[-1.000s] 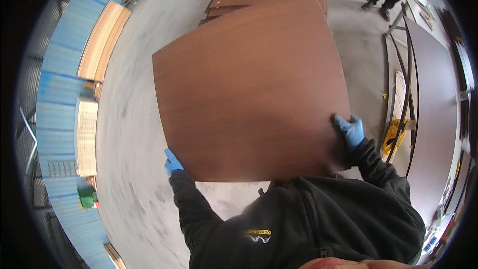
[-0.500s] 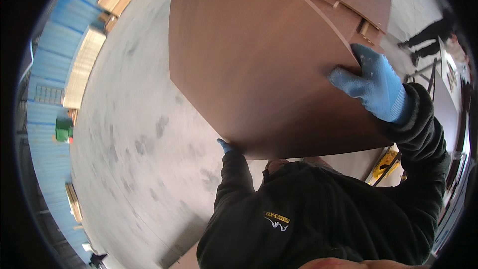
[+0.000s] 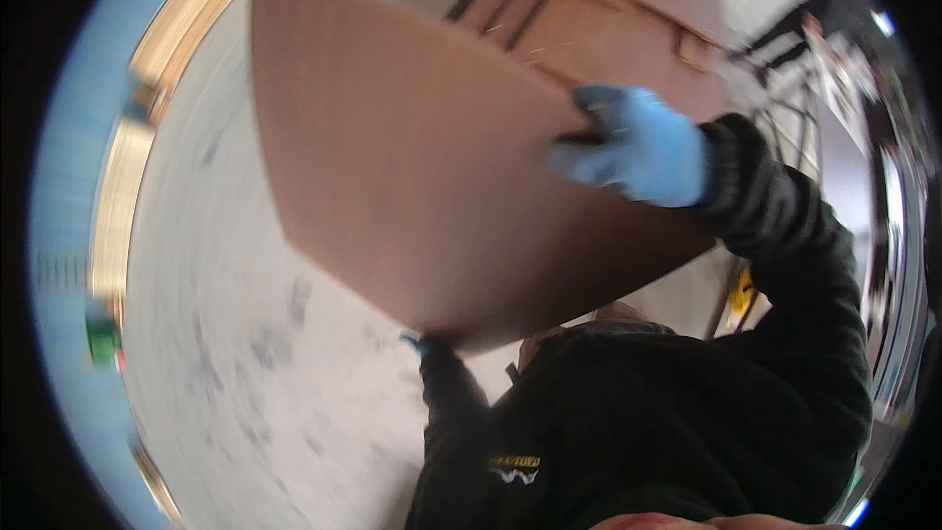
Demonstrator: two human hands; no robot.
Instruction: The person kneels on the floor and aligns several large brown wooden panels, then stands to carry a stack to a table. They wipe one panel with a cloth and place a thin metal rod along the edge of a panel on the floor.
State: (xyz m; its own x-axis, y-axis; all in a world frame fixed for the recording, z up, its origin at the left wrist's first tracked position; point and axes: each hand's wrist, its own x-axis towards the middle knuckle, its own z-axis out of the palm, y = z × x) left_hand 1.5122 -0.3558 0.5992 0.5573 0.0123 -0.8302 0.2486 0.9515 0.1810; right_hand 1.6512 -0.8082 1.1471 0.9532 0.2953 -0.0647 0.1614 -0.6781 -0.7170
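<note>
A pale grey concrete floor (image 3: 245, 373) fills the left and lower part of the head view, blurred and mottled with darker patches. Above it, held up in front of the person, is a large brown board (image 3: 412, 177), thin and flat-faced, tilted so that its lower corner points down toward the person's chest. Behind its upper right edge lies a stack of similar brown panels (image 3: 628, 29), partly hidden by the board. The person's black sleeve (image 3: 795, 265) rises along the right side. The right hand (image 3: 643, 147), in a blue glove, has its grip closed over the board's right edge, fingers wrapped onto the near face. The left hand (image 3: 417, 344), also in blue, shows only as a sliver under the board's lower corner; it touches the board there, but its grip is hidden, so I cannot tell how it holds.
</note>
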